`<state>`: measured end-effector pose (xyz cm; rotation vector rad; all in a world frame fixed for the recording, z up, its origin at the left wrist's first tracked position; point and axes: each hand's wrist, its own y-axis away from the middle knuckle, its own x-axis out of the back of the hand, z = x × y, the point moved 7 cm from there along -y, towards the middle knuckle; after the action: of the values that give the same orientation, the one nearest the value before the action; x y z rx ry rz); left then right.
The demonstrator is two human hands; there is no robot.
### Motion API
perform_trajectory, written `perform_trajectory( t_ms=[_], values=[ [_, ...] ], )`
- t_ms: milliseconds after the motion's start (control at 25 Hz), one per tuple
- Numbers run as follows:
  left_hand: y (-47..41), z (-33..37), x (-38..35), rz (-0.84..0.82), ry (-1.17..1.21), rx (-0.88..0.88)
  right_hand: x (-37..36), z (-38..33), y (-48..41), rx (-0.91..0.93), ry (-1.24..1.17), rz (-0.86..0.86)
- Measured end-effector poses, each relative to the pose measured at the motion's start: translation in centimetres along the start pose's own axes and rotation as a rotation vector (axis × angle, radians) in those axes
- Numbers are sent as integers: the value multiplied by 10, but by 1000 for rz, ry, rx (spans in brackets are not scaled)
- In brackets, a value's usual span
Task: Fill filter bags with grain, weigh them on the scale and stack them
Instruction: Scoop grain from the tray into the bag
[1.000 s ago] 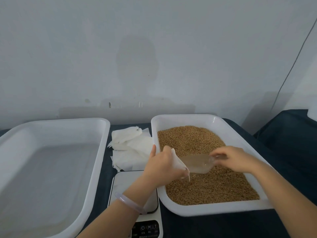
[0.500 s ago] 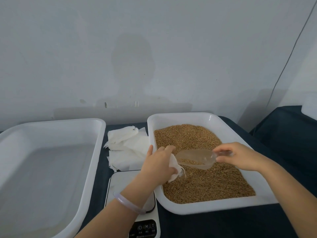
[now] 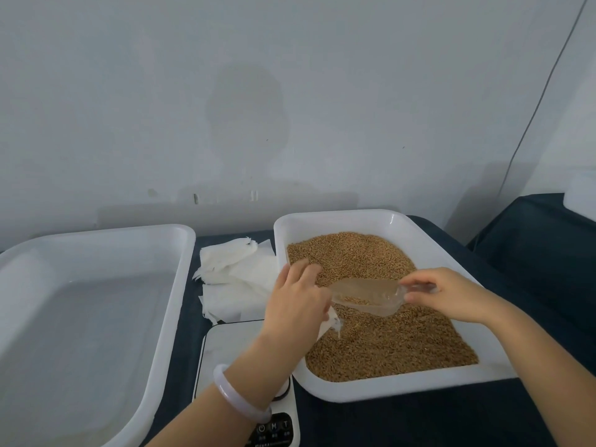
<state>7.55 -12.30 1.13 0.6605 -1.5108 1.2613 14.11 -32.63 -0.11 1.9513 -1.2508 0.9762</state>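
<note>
The left hand (image 3: pixel 295 300) grips a white filter bag (image 3: pixel 329 324) over the grain (image 3: pixel 387 343) in the right tray (image 3: pixel 419 387); the right hand (image 3: pixel 446 293) pinches the handle of a clear scoop (image 3: pixel 367 296), its tip at the bag. The scale (image 3: pixel 232 343) sits below the left wrist; spare bags (image 3: pixel 235 275) lie between the two trays.

Both trays, the grain tray (image 3: pixel 429 250) at right and the tray (image 3: pixel 96 240) at left, look like glossy white plastic. The scoop (image 3: pixel 367 295) is clear plastic. The filter bags (image 3: pixel 235 279) look papery and matt; the tablecloth (image 3: pixel 419 424) is dark matt cloth; the bracelet (image 3: pixel 238 398) is smooth and glossy.
</note>
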Motion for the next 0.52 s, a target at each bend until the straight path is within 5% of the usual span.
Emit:
perform_trajectory(
  t_ms=[80, 200, 520],
  values=[
    [1, 0, 14, 132, 101, 0, 11, -4, 4, 16, -18, 41],
    [5, -11, 10, 68, 321, 79, 29, -10, 9, 41, -27, 96],
    [7, -16, -2, 59, 302, 97, 44, -27, 16, 80, 111, -2]
  ],
)
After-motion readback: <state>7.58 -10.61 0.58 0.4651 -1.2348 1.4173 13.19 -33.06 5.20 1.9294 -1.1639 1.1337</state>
